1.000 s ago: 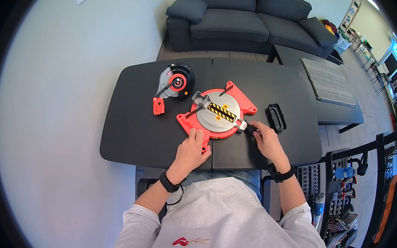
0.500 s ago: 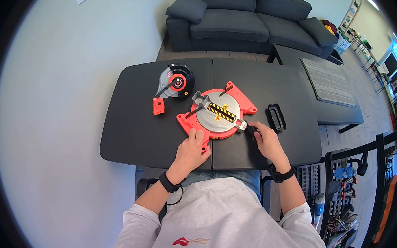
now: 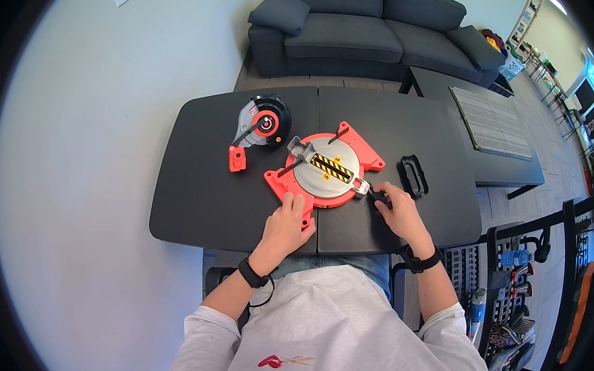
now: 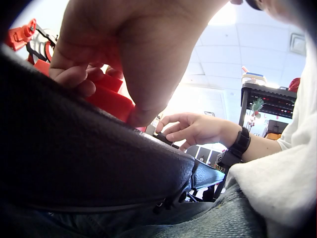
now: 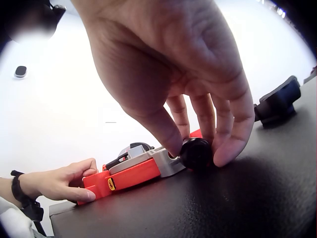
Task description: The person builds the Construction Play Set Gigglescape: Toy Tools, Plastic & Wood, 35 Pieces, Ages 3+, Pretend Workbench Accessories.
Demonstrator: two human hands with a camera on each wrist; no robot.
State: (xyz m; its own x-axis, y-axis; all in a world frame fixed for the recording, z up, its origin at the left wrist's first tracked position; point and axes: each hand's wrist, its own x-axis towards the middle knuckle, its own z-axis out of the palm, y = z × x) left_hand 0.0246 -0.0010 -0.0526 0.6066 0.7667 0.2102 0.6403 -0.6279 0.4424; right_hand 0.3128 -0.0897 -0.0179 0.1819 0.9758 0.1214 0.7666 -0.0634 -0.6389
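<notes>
I'm bracing the round red plastic base with a grey disc top [image 3: 308,180] at its near-left corner — my left grip [image 3: 284,225] is clamping fingers and thumb on it, probably so it isn't sliding while the other side is working. My right grip [image 3: 400,210] is pinching a small round black knob [image 5: 196,153] right at the pale plastic tab [image 3: 363,187] on the base's near-right edge; I'm not managing to tell whether the two are joining. The base is sitting mid-way across the black counter [image 3: 353,229], likely for easy reach. The grey-and-black saw head with a red hub [image 3: 267,123] is resting beyond it to the left, and a black plastic loop-shaped handle [image 3: 414,176] is lying to the right — seemingly set aside.
</notes>
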